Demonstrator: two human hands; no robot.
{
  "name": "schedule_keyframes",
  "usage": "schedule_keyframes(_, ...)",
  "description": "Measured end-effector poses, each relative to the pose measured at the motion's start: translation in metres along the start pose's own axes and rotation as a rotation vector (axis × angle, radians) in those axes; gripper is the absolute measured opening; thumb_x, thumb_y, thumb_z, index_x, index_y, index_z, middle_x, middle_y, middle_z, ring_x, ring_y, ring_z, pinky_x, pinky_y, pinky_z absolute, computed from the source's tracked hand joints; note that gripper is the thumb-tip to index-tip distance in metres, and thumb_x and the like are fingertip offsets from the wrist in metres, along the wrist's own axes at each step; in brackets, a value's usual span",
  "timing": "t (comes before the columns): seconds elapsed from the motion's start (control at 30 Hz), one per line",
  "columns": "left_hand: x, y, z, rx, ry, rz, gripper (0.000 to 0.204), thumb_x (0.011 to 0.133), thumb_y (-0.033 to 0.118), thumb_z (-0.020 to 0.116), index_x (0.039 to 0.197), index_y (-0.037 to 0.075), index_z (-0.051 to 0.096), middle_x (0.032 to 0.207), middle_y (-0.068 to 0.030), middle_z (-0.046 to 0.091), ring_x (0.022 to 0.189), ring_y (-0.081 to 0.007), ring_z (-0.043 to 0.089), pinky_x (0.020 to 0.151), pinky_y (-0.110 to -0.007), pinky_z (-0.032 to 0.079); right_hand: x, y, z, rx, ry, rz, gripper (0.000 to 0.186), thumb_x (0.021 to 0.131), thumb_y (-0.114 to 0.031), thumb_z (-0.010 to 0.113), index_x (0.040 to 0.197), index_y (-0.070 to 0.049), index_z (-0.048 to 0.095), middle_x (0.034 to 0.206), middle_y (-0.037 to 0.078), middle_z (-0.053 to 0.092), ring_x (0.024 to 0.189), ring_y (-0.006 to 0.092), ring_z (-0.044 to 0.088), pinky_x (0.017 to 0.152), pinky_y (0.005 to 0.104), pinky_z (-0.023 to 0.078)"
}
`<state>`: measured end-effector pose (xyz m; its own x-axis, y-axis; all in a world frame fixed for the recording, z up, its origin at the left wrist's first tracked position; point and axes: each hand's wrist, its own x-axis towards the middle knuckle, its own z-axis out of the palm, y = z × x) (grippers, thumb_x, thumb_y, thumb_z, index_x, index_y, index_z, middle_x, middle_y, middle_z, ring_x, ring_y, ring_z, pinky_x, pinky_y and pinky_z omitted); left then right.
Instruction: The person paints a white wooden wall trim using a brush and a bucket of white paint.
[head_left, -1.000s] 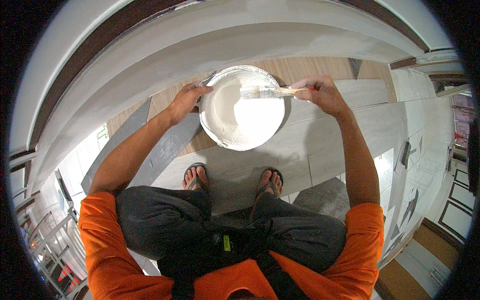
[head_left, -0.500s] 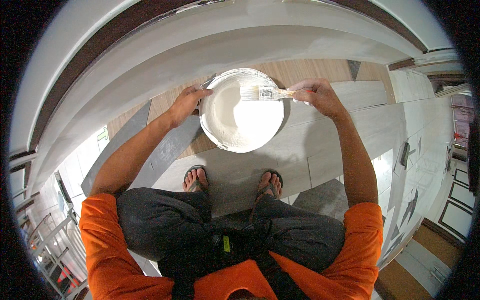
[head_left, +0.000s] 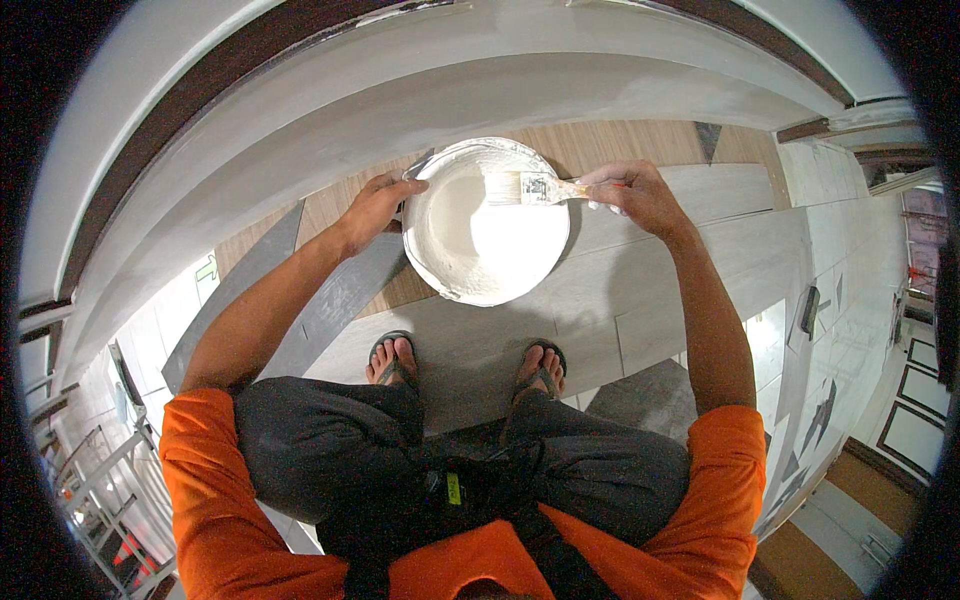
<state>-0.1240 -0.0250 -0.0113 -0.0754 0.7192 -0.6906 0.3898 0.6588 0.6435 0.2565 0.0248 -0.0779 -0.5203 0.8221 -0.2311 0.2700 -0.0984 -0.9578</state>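
Observation:
My left hand (head_left: 379,205) grips the left rim of a round white bucket (head_left: 478,292), thumb over the edge and other fingers partly hidden outside it. Pale, creamy white paint or similar coating (head_left: 455,235) lines its inside, glaring bright on the right. My right hand (head_left: 637,195) is closed round the handle of a flat paintbrush (head_left: 542,189), held level across the bucket's upper right, bristles pointing left and coated white. The bucket stands on loose-looking floor planks (head_left: 690,250) in front of my feet (head_left: 390,360) in flip-flops.
A pale curved-looking wall or step (head_left: 450,90) runs along the far side. Dark grey planks (head_left: 245,295) lie at left, a dark tile (head_left: 640,390) near my right knee. A metal ladder or frame (head_left: 105,500) is at lower left, a dark tool (head_left: 810,310) at right.
The bucket has shifted slightly toward me and right, my left hand moving with it. The brush and my right hand are a little lower in the picture.

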Motion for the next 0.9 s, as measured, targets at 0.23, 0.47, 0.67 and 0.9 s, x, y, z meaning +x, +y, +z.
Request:
schedule_keyframes(0.23, 0.014, 0.004, -0.009, 0.015, 0.008, -0.027, 0.046, 0.091, 0.04, 0.062, 0.118, 0.003, 0.062, 0.113, -0.0109, 0.065, 0.105, -0.0238, 0.063, 0.092, -0.045, 0.051, 0.016, 0.011, 0.005, -0.107, 0.011, -0.016, 0.027, 0.082, -0.025, 0.07, 0.098, -0.003, 0.077, 0.082, 0.007, 0.073, 0.074, 0.0145, 0.064, 0.069, 0.0334, 0.052)
schedule_keyframes(0.47, -0.023, 0.037, 0.032, -0.014, -0.025, -0.069, 0.05, 0.089, 0.041, 0.063, 0.124, 0.005, 0.058, 0.121, -0.0098, 0.06, 0.109, -0.0237, 0.056, 0.089, -0.046, 0.046, -0.019, 0.011, -0.004, -0.157, -0.09, 0.026, 0.044, 0.084, -0.042, 0.075, 0.101, -0.001, 0.074, 0.094, 0.012, 0.073, 0.09, 0.0227, 0.068, 0.084, 0.0365, 0.053)
schedule_keyframes(0.67, -0.048, 0.06, 0.08, -0.088, -0.198, -0.015, 0.048, 0.093, 0.038, 0.059, 0.124, 0.002, 0.058, 0.126, -0.0139, 0.055, 0.122, -0.0284, 0.047, 0.091, -0.045, 0.046, -0.072, 0.036, 0.001, -0.212, -0.049, -0.011, 0.044, 0.085, -0.044, 0.072, 0.093, -0.001, 0.072, 0.085, 0.016, 0.07, 0.08, 0.0255, 0.067, 0.074, 0.0375, 0.051)
schedule_keyframes(0.9, 0.005, 0.018, 0.098, -0.12, -0.31, 0.063, 0.048, 0.094, 0.034, 0.054, 0.128, 0.001, 0.051, 0.131, -0.0147, 0.05, 0.124, -0.0288, 0.046, 0.094, -0.046, 0.048, -0.099, 0.084, 0.036, -0.126, 0.159, -0.098, 0.039, 0.097, -0.034, 0.057, 0.09, 0.003, 0.066, 0.079, 0.016, 0.067, 0.071, 0.0252, 0.065, 0.069, 0.0414, 0.05)
